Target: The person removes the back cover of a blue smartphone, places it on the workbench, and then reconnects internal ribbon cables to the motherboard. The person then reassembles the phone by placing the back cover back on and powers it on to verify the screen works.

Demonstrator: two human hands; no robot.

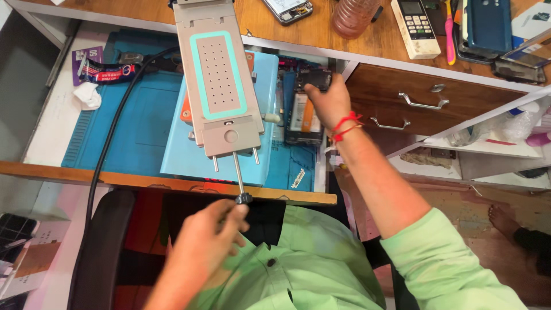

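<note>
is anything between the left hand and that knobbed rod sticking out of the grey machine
Nothing visible: the left hand has its fingertips right at the black knob ending the rod of the grey machine. The right hand is away on the opened phone.

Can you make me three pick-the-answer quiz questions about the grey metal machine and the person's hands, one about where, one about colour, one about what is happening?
1. Where is the opened dark phone?
A. On the wooden desk top
B. To the right of the grey metal machine, on the blue work mat
C. On the floor

2. What colour is the thread on the right wrist?
A. Red
B. Yellow
C. White

3. What is the left hand doing?
A. Resting flat on the mat
B. Holding a bottle
C. Pinching the small black knob on the machine's thin metal rod

Answers: 1 B, the phone lies beside the machine under the right hand. 2 A, a red thread circles that wrist. 3 C, the fingers close around the knob at the rod's end.
</note>
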